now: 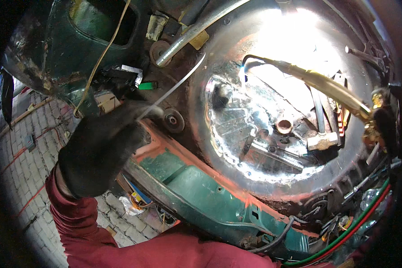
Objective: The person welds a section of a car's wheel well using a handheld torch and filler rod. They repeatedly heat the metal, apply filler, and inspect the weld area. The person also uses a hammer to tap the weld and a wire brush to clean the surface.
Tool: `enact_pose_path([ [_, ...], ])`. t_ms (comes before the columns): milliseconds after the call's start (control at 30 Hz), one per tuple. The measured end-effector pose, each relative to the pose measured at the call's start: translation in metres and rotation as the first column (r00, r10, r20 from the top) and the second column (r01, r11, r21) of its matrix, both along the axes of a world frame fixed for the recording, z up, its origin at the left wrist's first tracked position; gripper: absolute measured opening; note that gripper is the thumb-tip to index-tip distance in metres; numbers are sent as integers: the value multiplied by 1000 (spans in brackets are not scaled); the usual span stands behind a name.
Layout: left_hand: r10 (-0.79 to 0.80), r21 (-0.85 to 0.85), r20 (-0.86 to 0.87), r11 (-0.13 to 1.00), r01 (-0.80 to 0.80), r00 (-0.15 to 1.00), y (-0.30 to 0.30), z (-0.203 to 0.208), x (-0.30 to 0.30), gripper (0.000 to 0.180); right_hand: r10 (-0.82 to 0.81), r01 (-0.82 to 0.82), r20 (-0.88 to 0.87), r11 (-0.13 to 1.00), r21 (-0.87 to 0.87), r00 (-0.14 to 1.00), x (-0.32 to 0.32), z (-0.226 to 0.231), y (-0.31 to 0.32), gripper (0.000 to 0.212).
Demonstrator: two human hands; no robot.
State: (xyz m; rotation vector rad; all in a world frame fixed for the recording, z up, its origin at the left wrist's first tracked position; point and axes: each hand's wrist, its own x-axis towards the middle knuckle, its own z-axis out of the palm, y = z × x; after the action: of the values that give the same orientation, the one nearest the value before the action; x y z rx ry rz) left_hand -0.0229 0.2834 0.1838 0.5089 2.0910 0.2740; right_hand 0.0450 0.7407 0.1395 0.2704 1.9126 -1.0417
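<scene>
Left hand (100, 149) grips the filler rod (174, 87), right hand (384, 123) clenched on the torch (317, 82) — flame on the well (236, 174), seam partly brazed, more left.

Harsh white glare burned out the round metal well (295, 49); the rim was black, fisheye bent the edges, shadows lay deep at left

Single head-worn fisheye view, facing down at close range into a round metal well (272, 111) of a car body; rim areas probably distorted.
</scene>
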Motion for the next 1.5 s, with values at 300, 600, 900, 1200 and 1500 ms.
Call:
enact_pose_path([
  [300,-420,-187,19,890,415,908,15,-63,15,49,-476,483,-132,875,25,869,96,-119,-92,36],
  [600,-678,-316,-50,707,632,734,-14,-119,33,64,-654,655,30,753,-67,755,136,-155,-124,26],
  [900,-680,-338,-6,692,638,733,-22,-133,44,62,-636,637,48,763,-111,770,136,-170,-151,25],
  [1200,-700,-320,-58,688,651,712,-29,-135,54,62,-654,662,107,742,-106,749,144,-170,-169,26],
  [1500,-701,-327,-32,681,655,713,-26,-134,52,65,-623,628,83,775,-69,778,140,-169,-174,31],
])
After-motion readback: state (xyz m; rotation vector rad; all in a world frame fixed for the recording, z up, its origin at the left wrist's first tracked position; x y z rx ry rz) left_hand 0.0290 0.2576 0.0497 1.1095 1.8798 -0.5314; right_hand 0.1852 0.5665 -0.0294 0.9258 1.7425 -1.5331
